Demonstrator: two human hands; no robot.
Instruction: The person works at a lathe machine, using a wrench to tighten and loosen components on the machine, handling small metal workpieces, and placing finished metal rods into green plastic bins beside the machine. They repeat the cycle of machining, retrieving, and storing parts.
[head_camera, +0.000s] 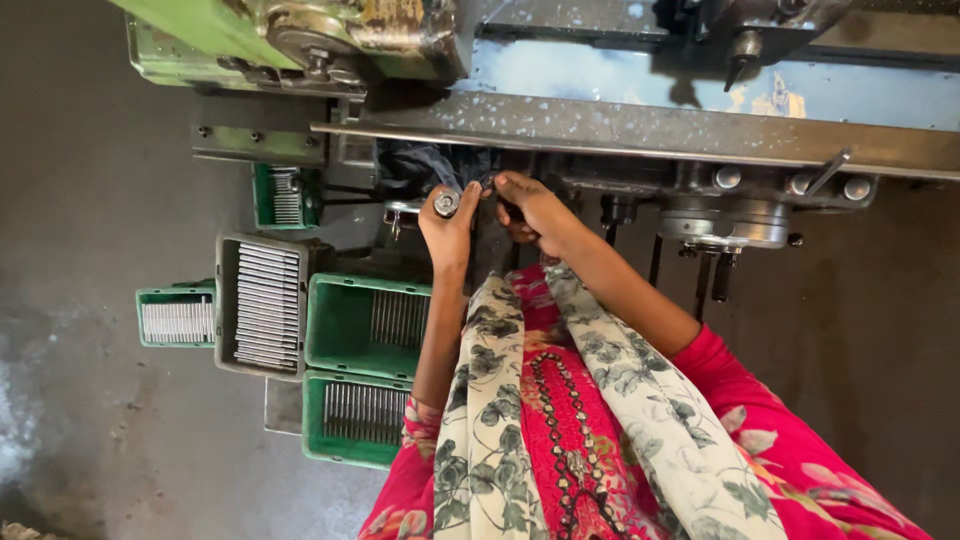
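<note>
Left hand (447, 228) clamped a small round metal part (446, 203) between fingertips; likely rigid, smooth, slippery. Right hand (530, 208) curled beside it, grip state unclear.

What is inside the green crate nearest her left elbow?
The green crate holds a row of thin grey metal rods lying side by side, with bare green floor along its near edge. Her left arm and sleeve cover the crate's right end, so what lies there cannot be seen.
</note>
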